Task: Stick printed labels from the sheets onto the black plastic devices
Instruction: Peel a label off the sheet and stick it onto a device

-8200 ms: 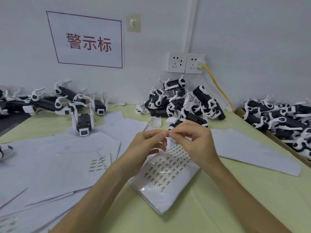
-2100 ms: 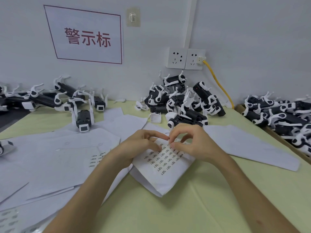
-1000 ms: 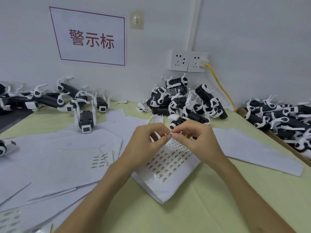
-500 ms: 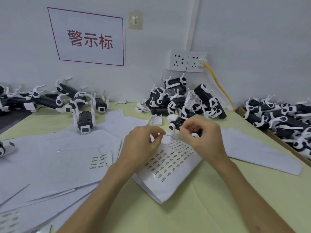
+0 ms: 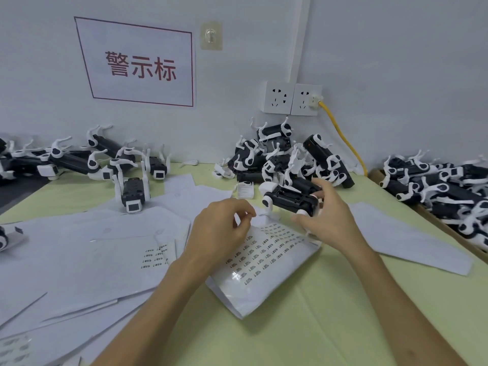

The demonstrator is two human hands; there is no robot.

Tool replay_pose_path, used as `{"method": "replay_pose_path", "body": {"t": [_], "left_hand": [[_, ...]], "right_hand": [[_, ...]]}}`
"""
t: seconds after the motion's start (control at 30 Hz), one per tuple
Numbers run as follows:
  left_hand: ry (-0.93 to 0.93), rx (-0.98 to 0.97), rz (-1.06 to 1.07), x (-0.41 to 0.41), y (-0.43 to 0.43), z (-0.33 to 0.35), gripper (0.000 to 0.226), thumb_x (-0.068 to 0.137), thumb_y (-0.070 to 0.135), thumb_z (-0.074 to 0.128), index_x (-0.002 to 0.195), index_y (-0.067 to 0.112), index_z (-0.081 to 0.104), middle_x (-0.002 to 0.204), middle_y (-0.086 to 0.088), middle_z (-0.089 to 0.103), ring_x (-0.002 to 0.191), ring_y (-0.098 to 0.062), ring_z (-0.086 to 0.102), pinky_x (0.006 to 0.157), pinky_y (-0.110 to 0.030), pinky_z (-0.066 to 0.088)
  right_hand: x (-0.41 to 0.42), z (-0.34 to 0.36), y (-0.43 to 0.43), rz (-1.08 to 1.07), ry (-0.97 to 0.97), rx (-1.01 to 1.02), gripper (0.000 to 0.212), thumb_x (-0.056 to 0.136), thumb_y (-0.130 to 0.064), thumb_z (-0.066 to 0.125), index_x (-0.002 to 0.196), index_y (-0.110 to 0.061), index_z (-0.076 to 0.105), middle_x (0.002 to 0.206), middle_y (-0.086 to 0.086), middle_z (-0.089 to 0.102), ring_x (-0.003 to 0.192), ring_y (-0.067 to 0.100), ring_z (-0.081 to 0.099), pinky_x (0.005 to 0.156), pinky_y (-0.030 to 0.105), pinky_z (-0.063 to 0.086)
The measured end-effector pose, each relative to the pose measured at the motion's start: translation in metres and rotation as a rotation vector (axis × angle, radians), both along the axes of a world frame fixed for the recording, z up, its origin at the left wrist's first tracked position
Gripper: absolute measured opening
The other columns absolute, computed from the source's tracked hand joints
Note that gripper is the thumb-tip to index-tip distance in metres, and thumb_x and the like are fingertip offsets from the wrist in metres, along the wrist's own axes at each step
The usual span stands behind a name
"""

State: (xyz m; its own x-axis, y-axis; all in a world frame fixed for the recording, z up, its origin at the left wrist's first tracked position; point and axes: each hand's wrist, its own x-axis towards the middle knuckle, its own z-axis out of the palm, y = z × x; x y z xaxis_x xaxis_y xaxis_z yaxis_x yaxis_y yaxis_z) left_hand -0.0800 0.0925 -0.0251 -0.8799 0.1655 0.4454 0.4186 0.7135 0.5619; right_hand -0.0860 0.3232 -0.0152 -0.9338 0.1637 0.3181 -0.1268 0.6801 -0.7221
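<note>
My right hand (image 5: 328,220) grips a black plastic device with white parts (image 5: 286,199) and holds it tilted just above the far end of the label sheet (image 5: 266,260). That sheet lies on the yellow-green table (image 5: 317,326) and carries rows of small printed labels. My left hand (image 5: 219,231) hovers over the sheet's left side, thumb and forefinger pinched on a tiny label that is barely visible. The device's left end is a short gap from the pinched fingertips.
More black-and-white devices sit in a pile (image 5: 285,159) by the wall, a row (image 5: 79,159) at the left and a box (image 5: 449,186) at the right. One device (image 5: 133,192) stands alone. Loose white sheets (image 5: 92,247) cover the left. A yellow cable (image 5: 343,138) hangs from the socket.
Both hands peeled a label off the sheet. My right hand then reached to the pile, took one device and drew it toward the left hand, which keeps the label pinched.
</note>
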Motion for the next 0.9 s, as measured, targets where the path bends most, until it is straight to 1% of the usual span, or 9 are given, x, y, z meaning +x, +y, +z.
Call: {"method": "replay_pose_path", "body": {"t": [0.07, 0.2, 0.37, 0.5, 0.63, 0.7, 0.77, 0.83, 0.9], "left_hand": [[0.024, 0.008, -0.010, 0.000, 0.000, -0.001, 0.018, 0.095, 0.022, 0.062, 0.103, 0.037, 0.069, 0.094, 0.021, 0.065, 0.084, -0.002, 0.061, 0.072, -0.025, 0.045], [0.090, 0.003, -0.042, -0.002, 0.000, -0.003, 0.044, 0.093, 0.023, 0.068, 0.136, 0.029, 0.056, 0.133, 0.014, 0.058, 0.117, -0.011, 0.056, 0.098, -0.036, 0.046], [0.234, -0.026, 0.003, -0.001, 0.002, 0.001, 0.088, 0.082, 0.030, 0.080, 0.156, 0.023, 0.034, 0.161, 0.006, 0.035, 0.147, -0.016, 0.033, 0.113, -0.036, 0.026], [0.365, -0.104, -0.021, -0.001, 0.001, 0.001, 0.085, 0.079, 0.033, 0.082, 0.153, 0.024, 0.040, 0.160, 0.005, 0.038, 0.150, -0.017, 0.031, 0.120, -0.044, 0.021], [0.446, -0.071, 0.056, -0.005, -0.002, 0.000, 0.052, 0.084, 0.036, 0.078, 0.131, 0.027, 0.058, 0.127, 0.013, 0.064, 0.124, -0.011, 0.053, 0.113, -0.039, 0.025], [0.377, 0.061, 0.084, -0.002, 0.000, 0.003, 0.046, 0.084, 0.045, 0.074, 0.123, 0.027, 0.059, 0.111, 0.019, 0.064, 0.107, -0.005, 0.056, 0.105, -0.031, 0.030], [0.213, 0.365, 0.011, 0.001, 0.001, 0.007, 0.037, 0.087, 0.044, 0.075, 0.115, 0.026, 0.058, 0.104, 0.019, 0.069, 0.096, 0.001, 0.063, 0.093, -0.021, 0.043], [-0.018, 0.715, -0.105, 0.003, 0.002, 0.013, 0.035, 0.088, 0.043, 0.076, 0.111, 0.024, 0.058, 0.100, 0.013, 0.075, 0.093, 0.001, 0.069, 0.077, -0.013, 0.050], [-0.265, 0.984, -0.219, 0.002, 0.000, 0.017, 0.045, 0.084, 0.048, 0.069, 0.116, 0.017, 0.061, 0.101, 0.006, 0.077, 0.088, -0.007, 0.073, 0.070, -0.015, 0.053]], "right_hand": [[-0.002, 0.001, -0.001, -0.025, 0.110, -0.012, 0.085, 0.069, -0.026, 0.087, 0.143, -0.030, 0.044, 0.120, -0.011, 0.057, 0.109, 0.012, 0.056, 0.080, 0.022, 0.039], [0.000, 0.001, -0.007, 0.016, 0.353, -0.071, 0.086, 0.070, -0.013, 0.089, 0.143, -0.028, 0.047, 0.130, -0.012, 0.054, 0.108, -0.012, 0.051, 0.086, -0.004, 0.033], [0.005, 0.003, -0.010, 0.194, 0.455, -0.011, 0.084, 0.070, -0.010, 0.089, 0.141, -0.031, 0.049, 0.136, -0.006, 0.057, 0.126, 0.007, 0.053, 0.096, 0.003, 0.038], [0.013, 0.000, -0.024, 0.400, 0.523, 0.002, 0.081, 0.071, -0.017, 0.088, 0.143, -0.021, 0.050, 0.140, -0.014, 0.056, 0.132, 0.012, 0.054, 0.109, 0.026, 0.044], [0.017, 0.000, -0.038, 0.463, 0.604, -0.152, 0.079, 0.076, -0.013, 0.085, 0.144, -0.024, 0.047, 0.143, -0.014, 0.055, 0.137, 0.018, 0.052, 0.113, 0.033, 0.043], [0.017, 0.003, -0.035, 0.383, 0.661, -0.210, 0.072, 0.081, -0.015, 0.081, 0.143, -0.030, 0.047, 0.143, -0.008, 0.056, 0.136, 0.019, 0.052, 0.111, 0.032, 0.044], [0.017, 0.007, -0.028, 0.292, 0.685, -0.254, 0.055, 0.086, -0.020, 0.076, 0.135, -0.025, 0.053, 0.134, -0.007, 0.061, 0.127, 0.020, 0.058, 0.101, 0.031, 0.050], [0.016, 0.009, -0.022, 0.235, 0.649, -0.334, 0.034, 0.088, -0.023, 0.070, 0.121, -0.021, 0.061, 0.117, -0.006, 0.067, 0.106, 0.019, 0.066, 0.086, 0.031, 0.053], [0.014, 0.011, -0.021, 0.237, 0.568, -0.443, 0.017, 0.089, -0.020, 0.067, 0.106, -0.021, 0.067, 0.098, -0.004, 0.070, 0.085, 0.017, 0.066, 0.076, 0.030, 0.053]]}}
